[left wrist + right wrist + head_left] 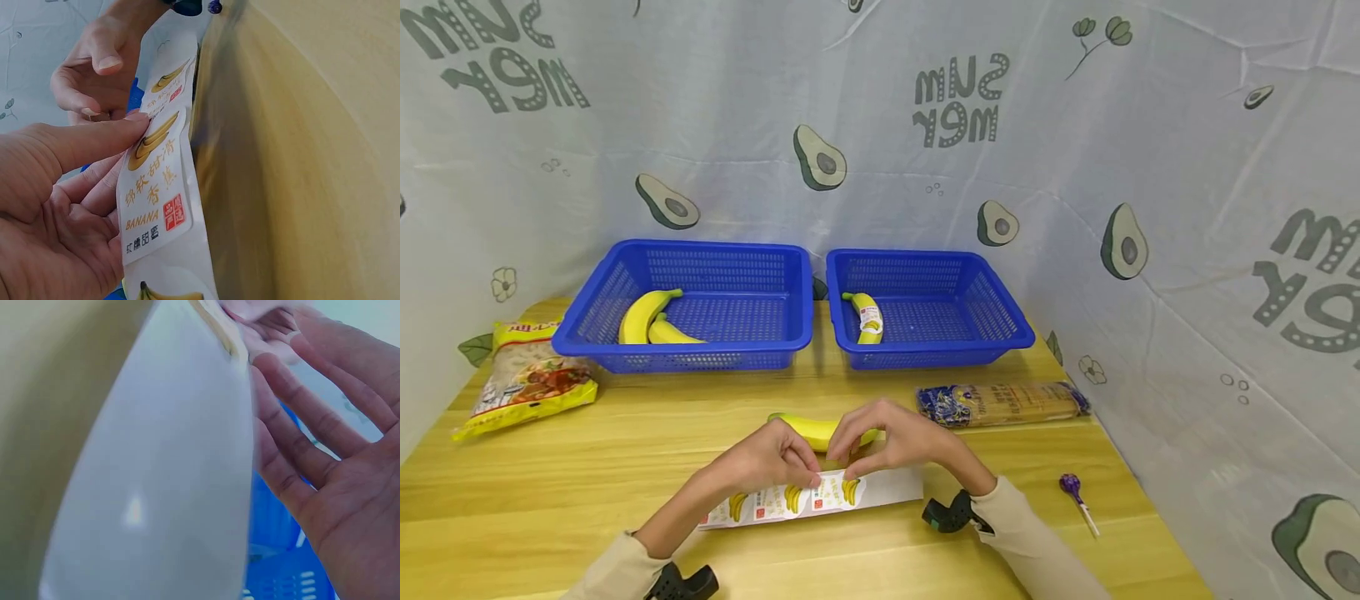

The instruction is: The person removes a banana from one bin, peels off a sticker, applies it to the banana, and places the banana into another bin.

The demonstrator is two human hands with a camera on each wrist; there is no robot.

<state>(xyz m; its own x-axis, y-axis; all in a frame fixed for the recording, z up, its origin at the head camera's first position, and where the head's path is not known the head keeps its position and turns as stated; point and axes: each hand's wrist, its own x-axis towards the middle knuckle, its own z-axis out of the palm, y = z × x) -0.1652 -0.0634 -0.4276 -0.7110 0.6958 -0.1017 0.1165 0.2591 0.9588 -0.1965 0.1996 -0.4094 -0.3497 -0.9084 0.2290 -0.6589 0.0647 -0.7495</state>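
A white strip of banana stickers (775, 502) is raised at a tilt above the table's near part, its right end bare backing. My left hand (772, 457) pinches its upper edge, the thumb (94, 140) lying on the printed face and the fingers behind. My right hand (891, 442) is at the rightmost sticker, with thumb and forefinger apart in the left wrist view. In the right wrist view its fingers (312, 425) reach along the edge of the blank backing (162, 462). Just beyond both hands lies a banana (812, 431), partly hidden by the right hand.
Behind stand two blue baskets; the left basket (681, 358) holds two bananas (643, 317), the right basket (940, 354) one banana with a sticker (870, 319). A yellow food bag (527, 379) lies left, a noodle pack (1003, 403) and lollipop (1070, 483) right. Printed curtains (737, 125) surround the table.
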